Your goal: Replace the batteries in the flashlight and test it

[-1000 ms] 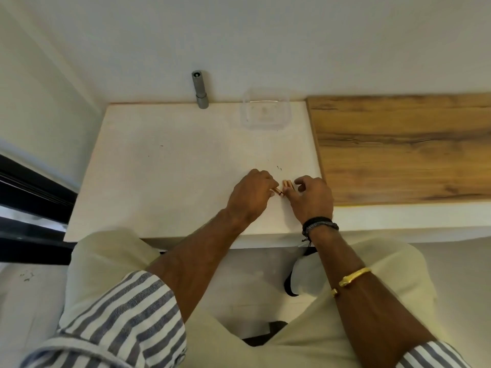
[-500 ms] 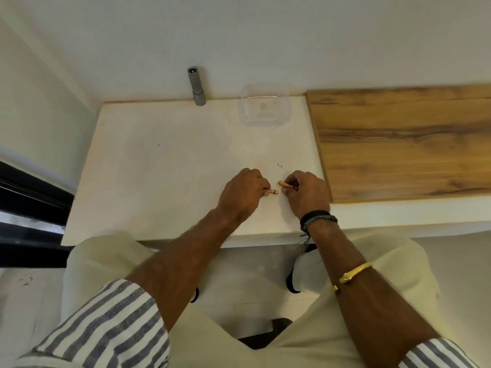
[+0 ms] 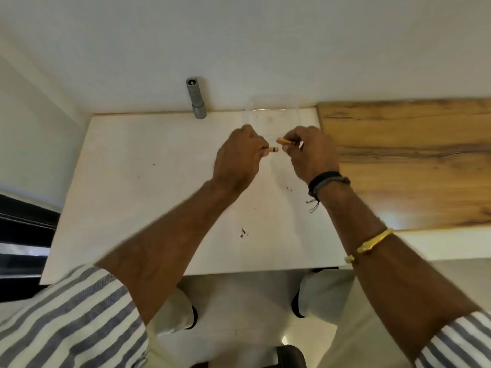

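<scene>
the first battery [image 3: 271, 149] is pinched in the curled fingers of the left hand [image 3: 236, 160], its copper end poking right. the second battery [image 3: 284, 141] sits just beside it, gripped in the curled fingers of the right hand [image 3: 310, 155]. both are held above the white table [image 3: 132, 195], in front of a clear container [image 3: 268, 110]. the grey flashlight [image 3: 196, 102] stands at the table's far edge, to the left.

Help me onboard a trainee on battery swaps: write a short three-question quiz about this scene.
1. True or false: the left hand pinches a battery.
2. Where is the flashlight? A: on the floor. B: at the table's far edge, by the wall. C: on the wooden board.
3. Fill in: the right hand holds a second ____.
Key: 1 true; 2 B; 3 battery.
</scene>
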Motion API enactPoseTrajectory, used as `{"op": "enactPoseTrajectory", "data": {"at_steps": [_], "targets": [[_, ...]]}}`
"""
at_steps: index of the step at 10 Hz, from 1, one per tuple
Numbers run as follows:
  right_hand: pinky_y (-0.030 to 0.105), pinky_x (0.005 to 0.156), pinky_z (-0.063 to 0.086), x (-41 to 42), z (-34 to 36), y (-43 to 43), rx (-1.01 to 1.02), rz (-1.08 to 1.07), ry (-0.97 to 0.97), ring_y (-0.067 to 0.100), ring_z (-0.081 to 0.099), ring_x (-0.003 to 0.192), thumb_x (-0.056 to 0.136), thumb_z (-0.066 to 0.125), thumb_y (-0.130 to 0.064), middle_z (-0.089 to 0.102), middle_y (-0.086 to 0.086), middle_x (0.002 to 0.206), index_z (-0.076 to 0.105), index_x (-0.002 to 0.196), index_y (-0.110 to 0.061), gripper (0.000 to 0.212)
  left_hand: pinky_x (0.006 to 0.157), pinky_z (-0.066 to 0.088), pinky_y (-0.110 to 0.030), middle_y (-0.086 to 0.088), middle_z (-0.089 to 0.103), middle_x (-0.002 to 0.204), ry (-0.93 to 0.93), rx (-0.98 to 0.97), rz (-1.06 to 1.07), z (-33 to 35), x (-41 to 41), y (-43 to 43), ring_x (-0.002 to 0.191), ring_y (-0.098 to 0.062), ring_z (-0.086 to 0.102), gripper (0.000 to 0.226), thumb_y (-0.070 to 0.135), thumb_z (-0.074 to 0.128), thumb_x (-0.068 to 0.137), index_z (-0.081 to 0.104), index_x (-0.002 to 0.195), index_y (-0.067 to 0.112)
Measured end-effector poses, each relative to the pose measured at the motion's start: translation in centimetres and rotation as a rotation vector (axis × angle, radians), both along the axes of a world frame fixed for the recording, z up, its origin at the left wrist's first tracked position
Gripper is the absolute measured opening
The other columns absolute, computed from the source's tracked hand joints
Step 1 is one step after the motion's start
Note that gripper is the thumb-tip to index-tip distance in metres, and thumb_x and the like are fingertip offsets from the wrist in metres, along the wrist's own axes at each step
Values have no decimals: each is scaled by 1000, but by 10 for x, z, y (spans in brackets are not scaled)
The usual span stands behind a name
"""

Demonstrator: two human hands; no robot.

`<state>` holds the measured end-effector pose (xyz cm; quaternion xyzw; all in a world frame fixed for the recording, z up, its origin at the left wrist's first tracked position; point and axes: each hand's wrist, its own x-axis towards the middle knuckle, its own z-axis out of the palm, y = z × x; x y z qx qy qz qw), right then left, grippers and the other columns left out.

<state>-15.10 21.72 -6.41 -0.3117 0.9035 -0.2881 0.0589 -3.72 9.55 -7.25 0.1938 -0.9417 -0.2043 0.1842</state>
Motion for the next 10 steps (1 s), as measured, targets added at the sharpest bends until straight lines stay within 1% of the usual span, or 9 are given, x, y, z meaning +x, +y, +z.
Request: {"op": "enactPoseTrajectory", "data": {"at_steps": [1,2,3,4,5,7,8,9,10], "targets": [[32,81,49,-30,9,-31,18,26,41,21,64,100,95,69,-24,72,2,108,75,103,-20,11,70,46,-31,-5,57,103,-7,-11,64,8,-29,-23,91,-19,55,19,28,68,93,76,107,18],[31,80,49,-54,10,-56,97,55,71,20,64,97,94,69,-22,73,1,108,75,105,-21,12,69,47,-31,0,53,103,-69,-9,116,6,-53,-42,91,-16,54,18,31,70,91,74,106,21],[31,74,48,-68,4,-74,253,89,73,19,59,85,95,68,-22,73,3,105,75,106,-21,13,64,38,-26,8,46,96,-110,30,164,-2,-70,-55,85,-12,50,18,31,73,89,72,104,22],[33,75,53,-74,-1,-85,374,102,86,26,65,86,95,68,-23,74,6,102,74,107,-20,13,65,41,-28,6,47,101,-159,28,160,-10,-80,-61,88,-13,49,19,30,76,86,74,103,21],[37,82,57,-76,-3,-90,437,111,111,30,69,95,94,68,-19,73,8,105,73,110,-20,17,73,49,-32,0,51,110,-206,16,142,-13,-85,-63,100,-18,52,18,29,76,86,76,102,22],[38,87,58,-77,-3,-88,390,71,124,29,69,102,89,69,-9,73,4,110,72,109,-24,25,73,41,-27,2,53,111,-179,108,204,-10,-82,-63,101,-17,56,25,26,79,83,69,105,19],[37,89,57,-73,3,-79,318,30,114,26,69,102,89,66,-7,74,2,110,73,107,-26,27,73,41,-27,1,51,106,-94,107,210,2,-69,-58,101,-16,54,17,26,73,89,72,103,16],[36,90,57,-64,10,-64,232,5,66,26,68,106,92,65,-9,74,2,112,75,107,-25,24,81,47,-32,-4,54,112,-35,139,191,7,-48,-52,106,-18,53,17,28,65,94,73,104,16],[35,88,56,-45,15,-48,117,-18,77,25,65,109,95,61,-14,75,0,112,75,109,-24,22,91,48,-36,-5,56,116,12,174,205,10,-24,-43,110,-20,54,22,29,62,97,71,111,16]]}}
